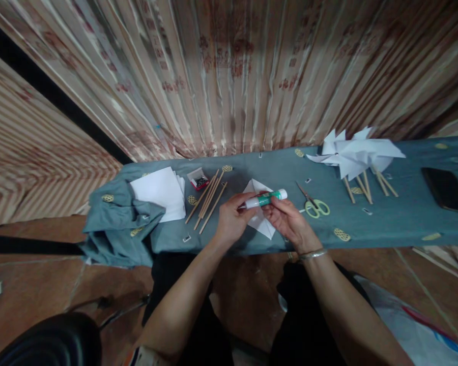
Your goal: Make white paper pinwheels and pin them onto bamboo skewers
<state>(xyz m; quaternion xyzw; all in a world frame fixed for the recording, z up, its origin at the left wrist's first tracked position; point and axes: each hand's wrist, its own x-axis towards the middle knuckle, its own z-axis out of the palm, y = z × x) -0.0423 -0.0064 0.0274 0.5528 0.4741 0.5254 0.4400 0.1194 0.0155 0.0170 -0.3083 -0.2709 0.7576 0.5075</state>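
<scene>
A green and white glue stick [265, 199] is held level between my two hands, above the bench. My left hand [232, 218] grips its left end, and my right hand [289, 218] has its fingers closed around the white-capped right end. Beneath the hands lies a creased white square of paper [262, 224], partly covered by them. Just right of my right hand rest scissors [316, 207] with pale green handles. Left of my left hand, several thin wooden sticks [208, 201] lie side by side at a slant.
A stack of white paper [162, 193] sits at the left, near a small red and white box [198, 179] of dark little pieces. Several white paper pinwheels [356, 152] on sticks lie to the right, before a black phone [448, 188]. A pleated curtain [229, 76] hangs behind the cloth-covered bench.
</scene>
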